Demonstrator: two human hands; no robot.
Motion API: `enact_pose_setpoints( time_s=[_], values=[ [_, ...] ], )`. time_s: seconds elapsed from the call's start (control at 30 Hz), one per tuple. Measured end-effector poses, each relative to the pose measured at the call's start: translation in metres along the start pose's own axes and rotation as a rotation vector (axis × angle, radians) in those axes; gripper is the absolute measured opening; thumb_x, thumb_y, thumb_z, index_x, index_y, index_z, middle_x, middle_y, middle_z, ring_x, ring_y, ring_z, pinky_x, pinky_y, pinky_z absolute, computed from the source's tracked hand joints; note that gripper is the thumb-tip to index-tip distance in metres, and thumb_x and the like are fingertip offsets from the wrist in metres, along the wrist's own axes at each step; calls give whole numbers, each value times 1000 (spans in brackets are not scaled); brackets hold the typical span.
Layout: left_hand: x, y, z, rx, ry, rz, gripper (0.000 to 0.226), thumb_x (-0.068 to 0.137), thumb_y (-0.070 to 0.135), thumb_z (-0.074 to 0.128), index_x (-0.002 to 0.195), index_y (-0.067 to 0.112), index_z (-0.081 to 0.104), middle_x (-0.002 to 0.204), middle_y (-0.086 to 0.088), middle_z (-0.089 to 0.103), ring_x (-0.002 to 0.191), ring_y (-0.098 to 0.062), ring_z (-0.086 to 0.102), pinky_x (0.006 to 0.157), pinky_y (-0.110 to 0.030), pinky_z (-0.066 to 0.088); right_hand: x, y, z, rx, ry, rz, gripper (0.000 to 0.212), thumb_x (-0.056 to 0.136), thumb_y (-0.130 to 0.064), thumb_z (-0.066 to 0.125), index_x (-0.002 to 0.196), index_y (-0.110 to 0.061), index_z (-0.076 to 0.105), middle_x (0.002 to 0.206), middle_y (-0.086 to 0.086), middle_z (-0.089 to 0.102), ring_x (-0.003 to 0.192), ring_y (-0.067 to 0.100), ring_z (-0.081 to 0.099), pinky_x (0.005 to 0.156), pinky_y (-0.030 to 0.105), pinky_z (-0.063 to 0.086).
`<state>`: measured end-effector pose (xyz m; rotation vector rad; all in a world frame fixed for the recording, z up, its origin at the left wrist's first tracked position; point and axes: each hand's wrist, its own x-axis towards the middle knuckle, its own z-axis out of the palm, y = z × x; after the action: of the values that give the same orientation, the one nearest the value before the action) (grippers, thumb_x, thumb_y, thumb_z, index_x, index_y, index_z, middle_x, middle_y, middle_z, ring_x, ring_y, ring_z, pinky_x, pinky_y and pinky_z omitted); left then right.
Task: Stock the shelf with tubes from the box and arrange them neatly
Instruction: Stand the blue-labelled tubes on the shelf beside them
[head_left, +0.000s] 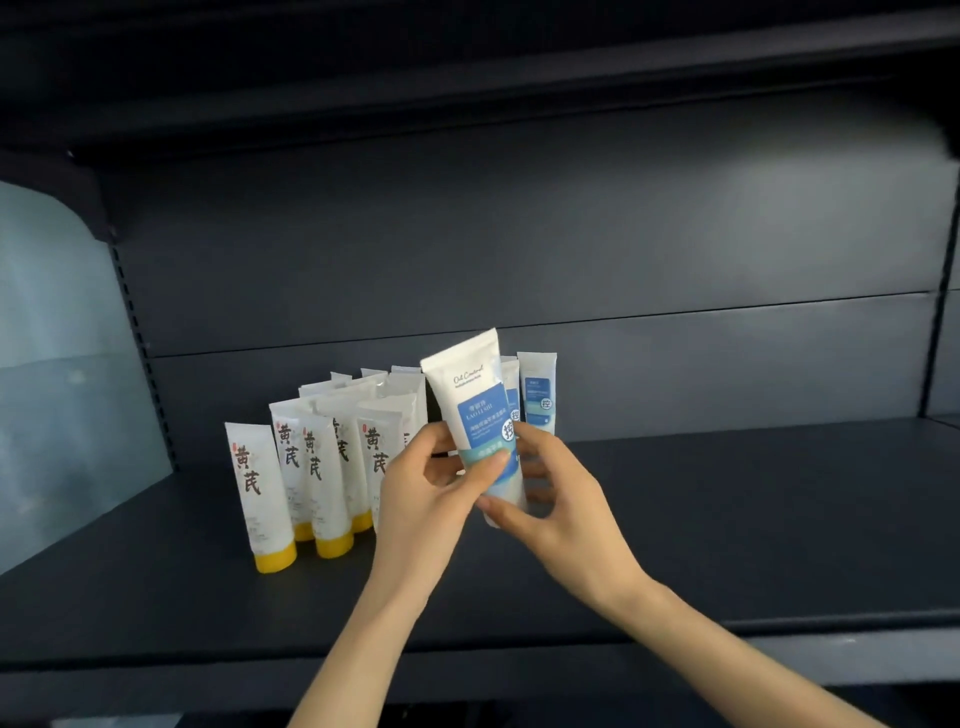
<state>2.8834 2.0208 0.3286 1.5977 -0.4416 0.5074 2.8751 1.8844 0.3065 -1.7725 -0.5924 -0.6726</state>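
Dark shelf (727, 519) | left hand (431, 493), right hand (561, 499) both pinch blue-label tube (475, 395), tilted

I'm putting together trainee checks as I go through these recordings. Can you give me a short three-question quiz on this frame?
1. True or false: the left hand and the right hand both hold the blue-label tube.
2. Multiple choice: the caps on the left group of tubes standing on the shelf are A) red, B) yellow, C) black.
3. Fill in: the other blue-label tubes stand ___ the held one (in front of / behind).

Key: 1 true; 2 B; 3 behind.
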Motion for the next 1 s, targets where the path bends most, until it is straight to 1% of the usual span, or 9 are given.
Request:
enact_pose_setpoints(
  time_s=[0.17, 0.27, 0.37, 0.43, 0.5, 0.6, 0.67, 0.83, 1.0],
  values=[
    [-5, 7, -4, 21, -125, 7, 40, 77, 43, 62, 114, 27, 61, 105, 15, 71, 95, 4, 65, 68, -6, 48, 7, 8, -1, 44, -22, 26, 50, 79, -22, 76, 117, -44, 53, 116, -16, 62, 101, 8, 63, 85, 23, 54],
    [-12, 9, -14, 108, -223, -36, 40, 79, 66, 45, 117, 55, 47, 111, 43, 56, 105, 22, 50, 74, 1, 41, 19, 21, -4, 105, -27, 105, 52, 79, -20, 76, 125, -28, 55, 109, -9, 66, 95, 13, 66, 85, 27, 55],
    [-25, 1, -29, 337, -242, -38, 59, 76, 83, 34, 130, 61, 33, 129, 48, 39, 121, 27, 29, 92, -5, 33, 44, 42, -14, 80, -9, 201, 51, 79, -20, 76, 122, -29, 50, 107, -5, 64, 92, 14, 67, 79, 25, 56],
    [-34, -5, -40, 596, -245, 19, 69, 75, 84, 24, 138, 57, 25, 139, 44, 25, 126, 26, 19, 106, -15, 25, 62, 59, -22, -1, -11, 256, 50, 79, -23, 76, 118, -34, 45, 106, -9, 62, 93, 12, 65, 72, 18, 53],
    [-42, -10, -51, 829, -240, 79, 73, 74, 82, 11, 141, 54, 17, 138, 40, 17, 118, 33, 10, 109, -16, 19, 79, 81, -27, -72, 11, 316, 52, 80, -24, 76, 122, -27, 46, 109, -7, 61, 93, 10, 62, 68, 12, 47],
    [-51, -15, -66, 1003, -211, 99, 80, 71, 79, 1, 143, 47, 14, 139, 36, 14, 126, 23, 8, 107, -13, 11, 96, 112, -32, -141, 33, 425, 58, 82, -22, 73, 130, -15, 42, 120, 2, 59, 102, 15, 58, 74, 19, 47],
    [-55, -19, -74, 1057, -200, 70, 85, 71, 78, -1, 146, 42, 18, 145, 31, 18, 134, 12, 12, 109, -16, 11, 101, 130, -31, -190, 34, 488, 61, 83, -20, 72, 133, -11, 40, 125, 6, 57, 107, 18, 56, 80, 25, 45],
    [-63, -27, -87, 1082, -189, -1, 67, 75, 78, -3, 136, 52, 6, 145, 33, 12, 133, 14, 8, 111, -19, 15, 103, 159, -24, -215, 32, 553, 59, 84, -17, 71, 132, -8, 38, 129, 9, 53, 102, 15, 51, 82, 26, 42],
    [-65, -29, -91, 1055, -149, -31, 81, 68, 76, 1, 140, 45, 22, 142, 30, 19, 127, 12, 15, 109, -24, 25, 110, 167, -21, -260, 36, 557, 55, 84, -14, 70, 129, -5, 40, 129, 11, 53, 112, 20, 53, 83, 25, 41]
  ],
)
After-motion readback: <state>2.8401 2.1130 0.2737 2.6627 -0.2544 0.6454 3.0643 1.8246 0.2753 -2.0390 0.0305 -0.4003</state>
